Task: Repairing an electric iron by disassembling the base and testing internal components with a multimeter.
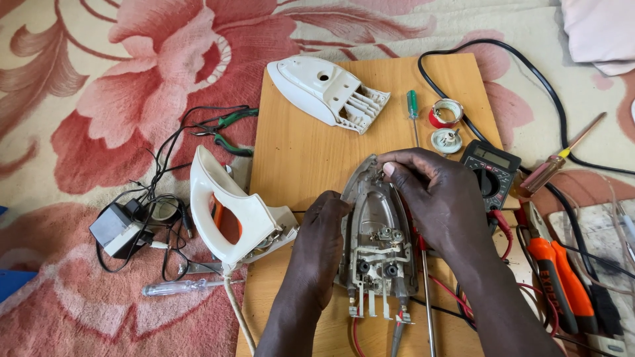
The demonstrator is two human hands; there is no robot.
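Metal soleplate (377, 231) of a dismantled iron lies flat on a wooden board (297, 152), tip pointing away from the person, with its terminals and contacts exposed at the near end. Left hand (321, 235) rests against the left edge of the soleplate, fingers curled onto its rim in a closed grip. Right hand (433, 195) reaches over the tip, thumb and fingertips pinched together on the rim at the front; the grip is closed on the soleplate. A white handle shell (231, 211) lies just left of the left hand, partly off the board. A white top cover (327, 92) sits at the far end of the board. A green screwdriver (413, 109) and two tape rolls (446, 125) lie beside it. A multimeter (489, 175) sits right of the right hand, with orange pliers (559, 274) nearer. A black adapter (119, 228) with tangled wires and green pliers (228, 129) lie on the floral carpet (99, 99) to the left.
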